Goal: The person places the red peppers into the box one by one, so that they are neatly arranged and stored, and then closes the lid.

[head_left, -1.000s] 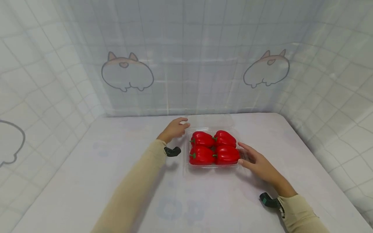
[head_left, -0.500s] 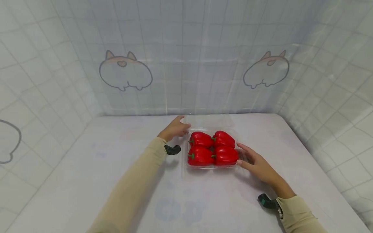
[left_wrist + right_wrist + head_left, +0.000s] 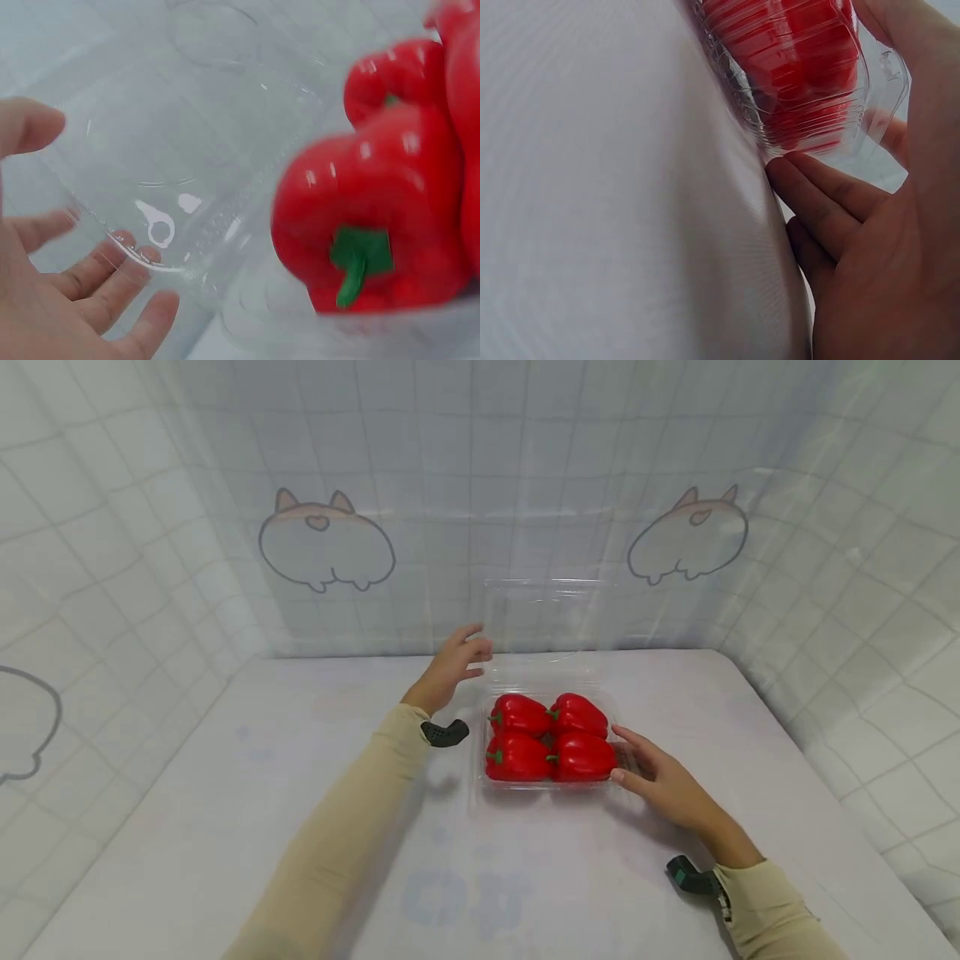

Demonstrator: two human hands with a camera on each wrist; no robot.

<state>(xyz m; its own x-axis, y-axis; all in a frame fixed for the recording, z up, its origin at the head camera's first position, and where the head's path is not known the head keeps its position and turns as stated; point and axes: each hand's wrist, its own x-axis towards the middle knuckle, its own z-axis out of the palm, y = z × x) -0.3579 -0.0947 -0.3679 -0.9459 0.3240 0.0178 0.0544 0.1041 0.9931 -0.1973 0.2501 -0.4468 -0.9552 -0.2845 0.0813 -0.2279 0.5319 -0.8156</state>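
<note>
A clear plastic clamshell container (image 3: 517,787) holds several red bell peppers (image 3: 551,739) with green stems. Its transparent lid (image 3: 547,618) stands raised at the back, hinged to the tray. My left hand (image 3: 453,664) is at the lid's left edge. In the left wrist view, its extended fingers (image 3: 105,289) lie against the lid near a corner, with the thumb apart from them. At the container's right side is my right hand (image 3: 671,789), its thumb by the front right corner. The right wrist view shows its fingertips (image 3: 780,172) low beside the ribbed wall, near the table.
The container sits on a white-covered table (image 3: 247,827). Behind it hangs a grid-patterned curtain (image 3: 510,485) with cartoon animal drawings, and similar sheeting encloses both sides. A dark wrist device (image 3: 445,733) is strapped at the left cuff and another dark device (image 3: 690,877) at the right.
The lid, lying back low behind the tray before, has swung up toward upright. My left hand has risen with it. The right hand stays at the container's side.
</note>
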